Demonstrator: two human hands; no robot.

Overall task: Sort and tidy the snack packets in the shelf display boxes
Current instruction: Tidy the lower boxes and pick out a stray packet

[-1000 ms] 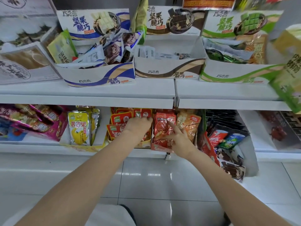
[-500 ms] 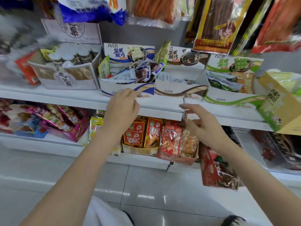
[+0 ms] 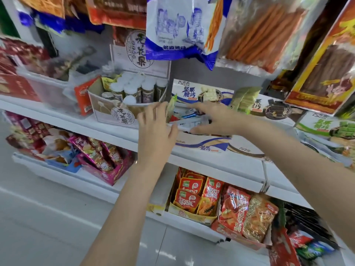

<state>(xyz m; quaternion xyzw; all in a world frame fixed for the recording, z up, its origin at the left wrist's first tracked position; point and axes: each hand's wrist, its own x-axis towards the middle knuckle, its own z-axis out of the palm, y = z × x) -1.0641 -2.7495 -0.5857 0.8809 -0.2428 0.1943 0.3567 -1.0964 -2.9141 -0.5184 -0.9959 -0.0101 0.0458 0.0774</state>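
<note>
At mid-frame the left hand [image 3: 155, 129] – fingers spread – rests against the white-and-blue cardboard display box [image 3: 203, 144] on the shelf. Just right, the right hand [image 3: 213, 120] reaches flat over its jumbled snack packets [image 3: 189, 117]. Straightening has begun; next calls for gripping loose packets.

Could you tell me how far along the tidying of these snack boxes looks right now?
Done, apparently: the red packets on the lower shelf stand upright in their box. In hand: the left hand and right hand, both with fingers spread, are at the blue-striped box, whose packets lie jumbled. Left: that box, and the green box at right, whose contents also look loose.
</note>
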